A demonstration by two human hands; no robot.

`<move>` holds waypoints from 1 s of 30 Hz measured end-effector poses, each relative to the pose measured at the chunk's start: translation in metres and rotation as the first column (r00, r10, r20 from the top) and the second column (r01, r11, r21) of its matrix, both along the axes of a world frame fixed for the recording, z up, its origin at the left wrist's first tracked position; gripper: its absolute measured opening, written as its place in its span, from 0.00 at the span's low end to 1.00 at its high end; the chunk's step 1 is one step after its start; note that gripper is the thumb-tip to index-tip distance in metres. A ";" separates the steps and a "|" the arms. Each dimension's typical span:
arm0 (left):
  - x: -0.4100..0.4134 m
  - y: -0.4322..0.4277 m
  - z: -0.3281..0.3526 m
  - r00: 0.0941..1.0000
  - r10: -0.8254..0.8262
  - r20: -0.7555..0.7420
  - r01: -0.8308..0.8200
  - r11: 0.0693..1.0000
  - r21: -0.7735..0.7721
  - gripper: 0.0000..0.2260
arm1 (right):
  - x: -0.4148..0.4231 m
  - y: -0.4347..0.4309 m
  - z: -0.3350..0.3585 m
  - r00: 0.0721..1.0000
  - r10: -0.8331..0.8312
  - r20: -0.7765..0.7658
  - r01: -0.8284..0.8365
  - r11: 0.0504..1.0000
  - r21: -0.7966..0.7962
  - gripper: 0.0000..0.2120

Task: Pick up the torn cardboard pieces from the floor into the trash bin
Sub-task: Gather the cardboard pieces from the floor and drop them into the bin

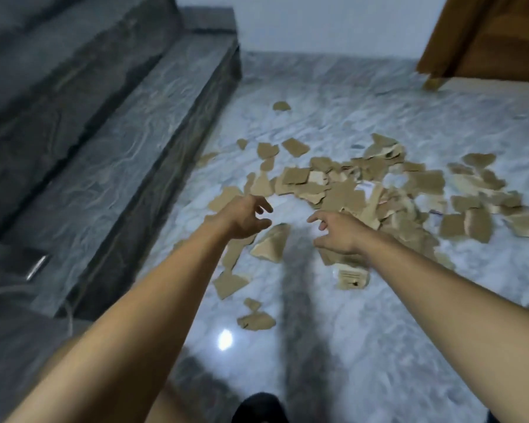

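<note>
1. Several stray bits lie nearest on the marble floor [364, 346]: a small crumpled scrap [256, 320], then a flat scrap [229, 282] and a printed scrap [351, 277] a little beyond. They look thin and light. A pinch at a raised corner should lift them, though the flat ones may cling to the polished stone.
2. The left hand [245, 218] and the right hand [336, 233] hover above the floor with a gap between them. Their fingers are spread and loosely curled, and they hold nothing.
3. In that gap sits a folded piece [272, 242], tented up off the floor. I judge it the easiest grab, since its ridge gives the fingers something to pinch.
4. Just past the fingertips lies the main heap of torn cardboard pieces [348, 190], overlapping and spreading to the right. They seem stiff enough to keep their shape and not fragile, with rough torn edges. Scooping inward from both sides would likely gather many at once — loose ones could slide out of the bundle.
5. Farther off, a lone scrap [281, 105] lies near the dark stone steps [104, 148], and a wooden door [486, 35] stands at the far right.
6. The trash bin is not in view, so where the load must go cannot be told.
</note>
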State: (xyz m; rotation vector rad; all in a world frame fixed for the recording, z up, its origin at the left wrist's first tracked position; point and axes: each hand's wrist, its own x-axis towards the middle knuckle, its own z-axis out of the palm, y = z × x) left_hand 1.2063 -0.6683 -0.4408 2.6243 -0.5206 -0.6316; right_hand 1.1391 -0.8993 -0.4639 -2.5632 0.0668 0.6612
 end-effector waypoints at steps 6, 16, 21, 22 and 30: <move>-0.001 0.065 -0.061 0.984 0.131 -0.120 -0.118 0.987 0.110 0.17 | 0.026 0.049 -0.056 0.981 0.168 -0.096 -0.172 0.985 -0.033 0.28; -0.006 0.072 -0.081 0.931 0.315 -0.187 -0.304 0.949 0.081 0.17 | 0.058 0.045 -0.064 0.952 0.262 -0.160 -0.279 0.956 -0.095 0.33; 0.021 0.027 -0.063 0.945 0.295 -0.141 -0.296 0.955 0.015 0.18 | 0.083 0.006 -0.043 0.970 0.218 -0.109 -0.231 0.964 -0.127 0.32; 0.025 0.015 -0.060 0.950 0.284 -0.132 -0.286 0.958 0.006 0.18 | 0.084 -0.004 -0.040 0.973 0.207 -0.100 -0.220 0.967 -0.130 0.32; 0.035 -0.081 -0.067 0.987 0.109 -0.117 -0.108 0.994 0.011 0.23 | 0.064 -0.097 -0.040 0.989 0.088 -0.119 -0.112 0.970 -0.217 0.32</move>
